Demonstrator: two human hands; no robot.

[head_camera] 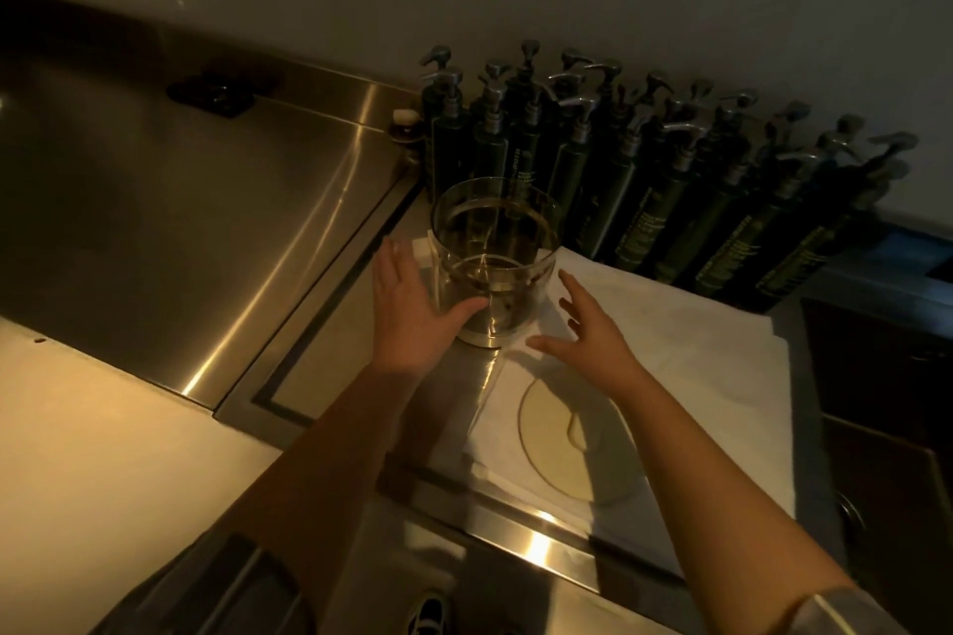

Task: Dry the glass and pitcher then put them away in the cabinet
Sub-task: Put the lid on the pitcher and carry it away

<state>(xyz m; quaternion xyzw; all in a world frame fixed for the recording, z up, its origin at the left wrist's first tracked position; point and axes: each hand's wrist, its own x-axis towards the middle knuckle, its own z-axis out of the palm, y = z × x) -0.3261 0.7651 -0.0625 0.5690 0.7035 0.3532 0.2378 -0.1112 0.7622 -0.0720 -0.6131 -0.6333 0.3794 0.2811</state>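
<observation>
A clear glass pitcher [495,248] stands upright on the steel counter at the corner of a white cloth [670,340]. My left hand [412,309] is at its left side, fingers straight, the thumb touching the pitcher's lower wall. My right hand [588,330] hovers just right of the pitcher over the cloth, fingers spread, holding nothing. A clear drinking glass [572,438] stands on the cloth near the front, seen from above as a pale round rim and base.
Several dark pump bottles [644,170] stand in rows against the wall behind the pitcher. A steel drainboard [206,201] slopes away on the left. A dark sink [887,428] lies at the right. A pale worktop [103,454] fills the lower left.
</observation>
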